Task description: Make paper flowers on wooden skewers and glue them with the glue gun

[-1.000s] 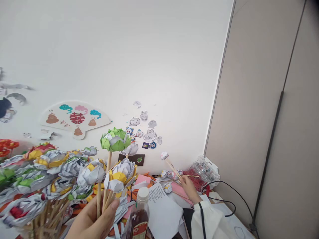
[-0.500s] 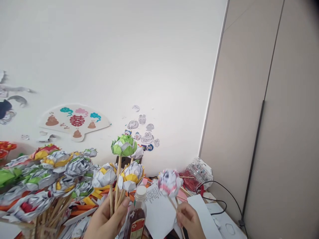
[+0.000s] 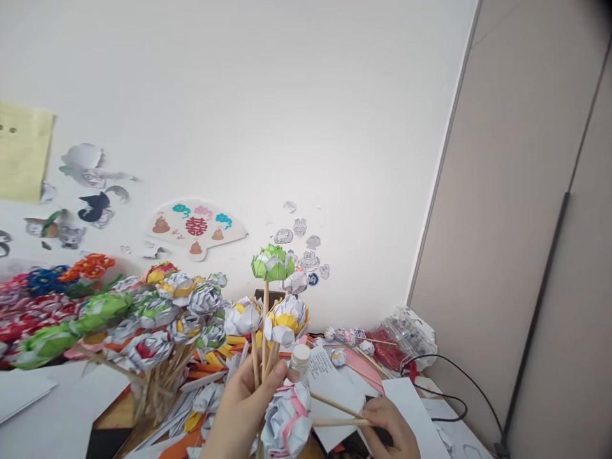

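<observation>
My left hand [image 3: 241,414] grips a bunch of wooden sticks [image 3: 264,344] topped with folded paper flowers: a green one [image 3: 273,262] highest, a white-and-yellow one [image 3: 285,319] and a white one [image 3: 242,317] below. My right hand [image 3: 392,428] holds another wooden stick [image 3: 337,421] lying almost level, its white-and-pink paper flower [image 3: 288,422] pointing left and resting against my left hand's fingers. A bottle with a white cap [image 3: 300,357] stands just behind the two hands.
A large bunch of paper flowers on sticks [image 3: 157,319] stands at left, with red and blue ones [image 3: 43,287] further left. Loose paper, small flowers [image 3: 344,336] and a clear plastic bag [image 3: 406,328] lie at right. A black cable [image 3: 449,389] runs by the grey partition.
My right hand picked up a white-and-pink flower on a stick from the right and brought it sideways to my left hand's bunch. The view has swung left.
</observation>
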Tool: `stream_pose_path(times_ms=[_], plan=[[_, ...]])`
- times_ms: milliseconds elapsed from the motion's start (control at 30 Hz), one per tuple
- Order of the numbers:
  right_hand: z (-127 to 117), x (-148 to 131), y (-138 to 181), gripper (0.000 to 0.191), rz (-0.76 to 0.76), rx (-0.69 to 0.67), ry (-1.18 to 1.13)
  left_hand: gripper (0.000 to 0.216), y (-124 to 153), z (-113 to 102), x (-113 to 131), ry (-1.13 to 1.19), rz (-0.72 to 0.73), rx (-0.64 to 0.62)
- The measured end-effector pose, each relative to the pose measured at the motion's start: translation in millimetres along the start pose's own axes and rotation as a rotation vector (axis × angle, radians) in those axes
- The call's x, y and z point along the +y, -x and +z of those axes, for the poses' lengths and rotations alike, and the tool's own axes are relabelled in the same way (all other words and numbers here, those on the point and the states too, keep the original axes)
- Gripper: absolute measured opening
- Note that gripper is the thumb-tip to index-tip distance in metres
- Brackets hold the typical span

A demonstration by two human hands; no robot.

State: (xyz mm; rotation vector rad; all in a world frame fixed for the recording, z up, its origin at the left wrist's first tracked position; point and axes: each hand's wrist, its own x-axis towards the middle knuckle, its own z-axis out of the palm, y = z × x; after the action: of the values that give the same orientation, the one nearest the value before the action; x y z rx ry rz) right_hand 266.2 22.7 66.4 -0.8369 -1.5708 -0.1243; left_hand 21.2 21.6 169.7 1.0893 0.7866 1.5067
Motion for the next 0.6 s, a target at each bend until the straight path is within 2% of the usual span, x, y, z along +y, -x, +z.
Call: stream_pose_path(times_ms=[100, 267, 367, 467, 600], plan=[[1, -4, -5, 0.013, 0.022, -0.012, 0.028, 0.028, 7, 4, 5, 0.042, -0.005, -0.046], [12, 3, 10, 0.008, 0.206, -0.031, -0.075, 0.029, 15, 9, 3, 0.067, -0.035, -0.15], [23, 9, 25, 0.012, 0.384, 0.009, -0.136, 0.036, 16, 10, -3, 0.011, -0.017, -0.261], [33, 10, 35, 0.019, 0.537, 0.068, -0.196, 0.038, 14, 11, -8, -0.007, -0.01, -0.295], [37, 6, 39, 0.032, 0.568, 0.124, -0.262, 0.037, 13, 12, -14, -0.001, 0.004, -0.299]])
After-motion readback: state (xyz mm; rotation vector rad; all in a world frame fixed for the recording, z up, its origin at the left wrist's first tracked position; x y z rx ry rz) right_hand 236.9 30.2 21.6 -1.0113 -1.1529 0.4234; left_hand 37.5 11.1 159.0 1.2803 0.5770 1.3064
